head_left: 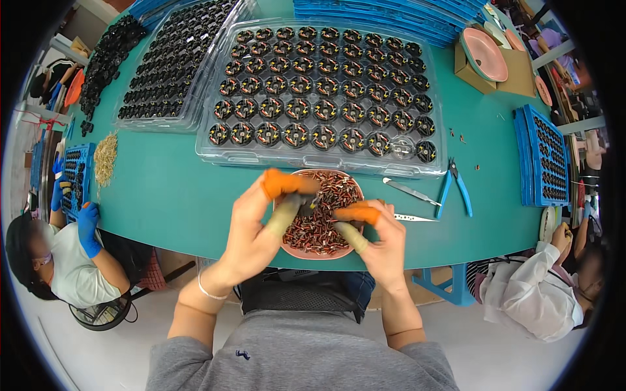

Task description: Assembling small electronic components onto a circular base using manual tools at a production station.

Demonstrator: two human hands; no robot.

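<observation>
A pink bowl (312,257) stands near the table's front edge, heaped with small reddish-brown cylindrical parts (319,234) that have silvery ends. Over its left side, my left hand (257,218) pinches a round black part (308,204) with a bit of yellow on it, mostly hidden by the fingers. At the bowl's right side my right hand (378,234) has thumb and index finger drawn together above the small parts; whatever lies between them is too small to make out. Orange and pale finger covers sit on both hands.
Behind the bowl lies a see-through tray (208,154) with rows of round black parts. Tweezers (412,191) and blue-handled pliers (454,186) lie to the right. Another filled tray (186,72), blue trays (385,16) and a pink basin (484,55) stand farther back. Co-workers sit at both sides.
</observation>
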